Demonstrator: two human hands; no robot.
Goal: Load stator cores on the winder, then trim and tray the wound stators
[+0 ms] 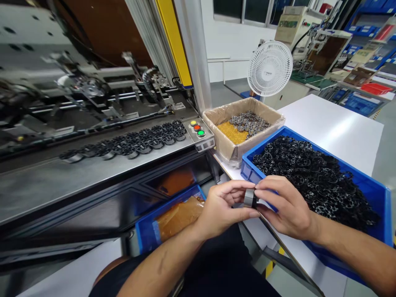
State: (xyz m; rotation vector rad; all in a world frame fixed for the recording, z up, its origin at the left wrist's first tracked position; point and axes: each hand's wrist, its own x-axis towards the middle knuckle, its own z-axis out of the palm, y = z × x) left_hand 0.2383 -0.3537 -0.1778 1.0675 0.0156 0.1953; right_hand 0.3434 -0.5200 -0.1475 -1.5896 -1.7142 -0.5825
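Between my hands, above my lap, is a small ring-shaped part, grey metal on one side and black on the other [249, 198]. My left hand [224, 204] grips the grey metal side between thumb and fingers. The fingertips of my right hand [284, 204] pinch the black side. Just beyond my right hand a blue bin [321, 154] holds a heap of black plastic parts [297, 165]. On the machine's metal ledge to the left, similar grey-and-black ring parts [133, 144] lie in rows.
A lined cardboard box [229, 146] holds grey metal rings and small yellow pieces. Beside it is a button panel [198, 128] with yellow, red and green buttons. A white fan [269, 69] stands behind. Below the ledge sits another blue bin [145, 231] with a brown plastic bag.
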